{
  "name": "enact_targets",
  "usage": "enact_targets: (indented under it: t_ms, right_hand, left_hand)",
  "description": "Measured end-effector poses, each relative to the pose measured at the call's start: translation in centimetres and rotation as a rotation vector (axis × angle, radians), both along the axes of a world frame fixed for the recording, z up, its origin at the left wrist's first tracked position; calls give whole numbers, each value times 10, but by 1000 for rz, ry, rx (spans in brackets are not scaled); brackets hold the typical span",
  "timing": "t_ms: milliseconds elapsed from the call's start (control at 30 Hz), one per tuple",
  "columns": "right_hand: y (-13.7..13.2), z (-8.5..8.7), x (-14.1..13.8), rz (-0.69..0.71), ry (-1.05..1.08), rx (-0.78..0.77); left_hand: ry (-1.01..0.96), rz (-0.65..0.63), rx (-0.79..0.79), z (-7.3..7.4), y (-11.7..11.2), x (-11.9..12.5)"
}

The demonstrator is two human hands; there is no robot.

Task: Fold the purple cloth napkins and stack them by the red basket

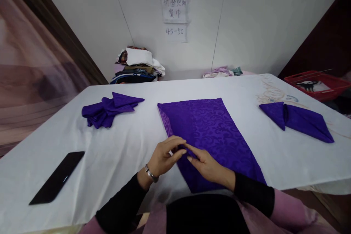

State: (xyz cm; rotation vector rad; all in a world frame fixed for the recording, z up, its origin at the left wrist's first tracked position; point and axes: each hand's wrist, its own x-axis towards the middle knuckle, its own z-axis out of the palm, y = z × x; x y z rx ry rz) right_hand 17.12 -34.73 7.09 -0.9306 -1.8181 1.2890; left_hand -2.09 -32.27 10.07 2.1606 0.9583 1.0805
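A purple patterned napkin point(211, 131) lies folded in a long rectangle on the white table point(123, 146), straight in front of me. My left hand point(164, 157) pinches the napkin's left edge near its middle, fingers curled closed on the cloth. My right hand point(205, 164) rests on the napkin beside it, fingertips pressed to the same spot of the edge, touching the left fingers.
A crumpled purple napkin point(109, 109) lies at the left, a folded purple one point(298, 119) at the right. A black phone point(57, 177) sits near the front left edge. Stacked cloths point(137, 65) stand by the wall, and a red basket point(318, 84) sits at far right.
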Motion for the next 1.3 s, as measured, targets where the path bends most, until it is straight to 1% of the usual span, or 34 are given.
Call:
enact_targets:
  t_ms: [67,133,200,267,300,367,433,467,500,567,633,733,800,867,967,1100,1200,1267,1300]
  right_hand:
    - [5,3,0,1,-6,-20]
    - [18,9,3,-7,-2,-48]
    - [40,18,12,-46,2,-101]
    - [71,25,29,-126,7,-188]
    - [88,28,40,-188,24,-232]
    - [124,31,66,-338,54,-307]
    - [157,30,93,-511,125,-396]
    - [171,27,105,-606,152,-436]
    - [183,23,116,-664,151,-455]
    - [200,12,133,-751,142,-480]
    - [211,-1,145,-806,128,-495]
    - [218,-19,153,-849,124,-514]
    - [221,-27,156,-862,128,-516]
    - [222,-32,158,-869,135,-508]
    - [222,-34,161,-860,146,-487]
    - [219,-25,157,-820,142,-439]
    - [207,-10,140,-758,133,-369]
    - [185,5,117,-646,87,-280]
    - [168,13,102,-521,13,-187]
  left_hand:
    - [-64,148,-9,-5,2,-8]
    - [-108,279,-24,-9,6,-13]
    - [-118,340,-39,-15,9,-15]
    - [-91,340,-56,-22,11,-14]
    - [-68,327,-59,-26,12,-12]
    - [-13,298,-52,-36,14,-8]
    - [51,274,-29,-46,16,-3]
    - [84,265,-11,-51,18,-1]
    - [120,255,10,-56,19,2]
    - [188,227,57,-66,21,6]
    - [251,194,95,-74,22,9]
    - [308,156,117,-83,22,9]
    - [308,152,122,-86,22,9]
    - [291,148,117,-87,24,9]
    - [265,127,91,-86,27,9]
    - [211,123,12,-86,27,9]
    - [107,133,-123,-86,27,8]
    - [-15,169,-265,-83,29,7]
    - [-102,209,-358,-80,32,6]
